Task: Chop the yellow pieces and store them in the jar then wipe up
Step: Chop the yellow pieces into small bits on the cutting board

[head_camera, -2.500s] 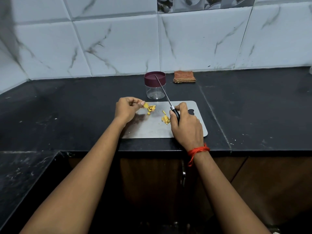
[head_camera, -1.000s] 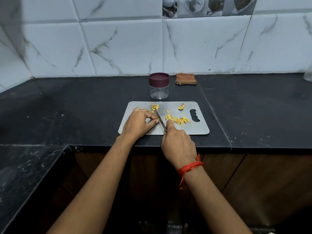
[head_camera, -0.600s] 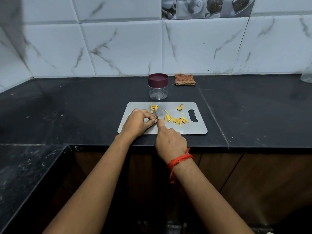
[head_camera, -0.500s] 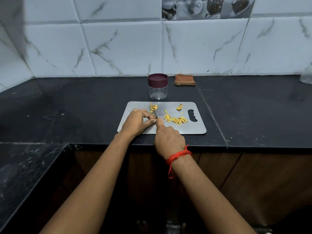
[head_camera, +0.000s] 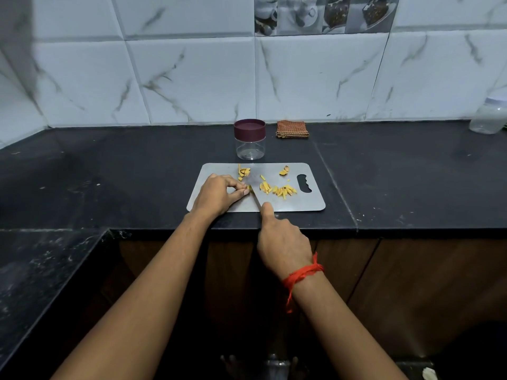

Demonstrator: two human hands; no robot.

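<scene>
A grey cutting board [head_camera: 301,204] lies on the black counter near its front edge. My left hand [head_camera: 218,194] pinches a small yellow piece [head_camera: 249,187] against the board. My right hand [head_camera: 282,242] grips a knife [head_camera: 255,199], forefinger along its back, with the blade beside the left fingertips. Chopped yellow strips [head_camera: 278,190] lie in the board's middle, a small heap [head_camera: 243,171] sits near its far edge, and one chunk [head_camera: 284,170] lies further right. A clear jar [head_camera: 250,145] with a maroon lid stands closed just behind the board.
A folded orange cloth [head_camera: 292,129] lies against the tiled wall, right of the jar. A clear plastic container [head_camera: 488,119] stands at the far right by the wall. The counter continues in an L on the left [head_camera: 41,270]. Wooden cabinet doors sit below.
My right hand brought the knife from the board's right side over to the left fingertips and has drawn back toward the counter edge. A row of chopped strips now lies in the board's middle.
</scene>
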